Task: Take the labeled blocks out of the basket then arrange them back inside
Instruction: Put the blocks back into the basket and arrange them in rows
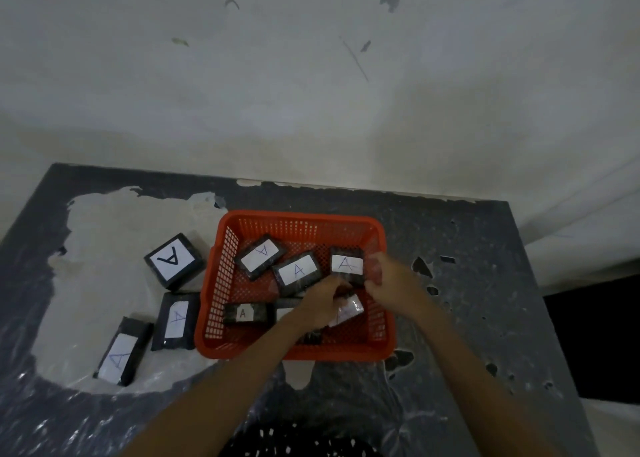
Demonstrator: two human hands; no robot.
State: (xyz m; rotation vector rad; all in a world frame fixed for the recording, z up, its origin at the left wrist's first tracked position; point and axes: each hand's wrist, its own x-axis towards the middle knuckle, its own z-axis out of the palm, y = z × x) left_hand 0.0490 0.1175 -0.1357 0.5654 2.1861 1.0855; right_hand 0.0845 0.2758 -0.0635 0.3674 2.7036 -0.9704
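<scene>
An orange mesh basket (301, 226) sits mid-table with several black blocks inside, each bearing a white label marked A. Both hands are in its right half. My left hand (323, 300) curls around a block (348, 313) lying near the right front of the basket. My right hand (389, 281) sits beside an upright block (347, 265), fingers at its right edge; whether it grips is unclear. Other blocks lie at the back left (261, 256), centre (299, 272) and front left (246, 314) of the basket. Three blocks lie outside, left of it: (174, 261), (177, 321), (122, 351).
The dark worn tabletop (460, 318) has a large pale patch on the left where the outside blocks rest. A white wall stands behind. The table's right edge drops to a dark gap (595, 345). Patterned clothing shows at the bottom centre.
</scene>
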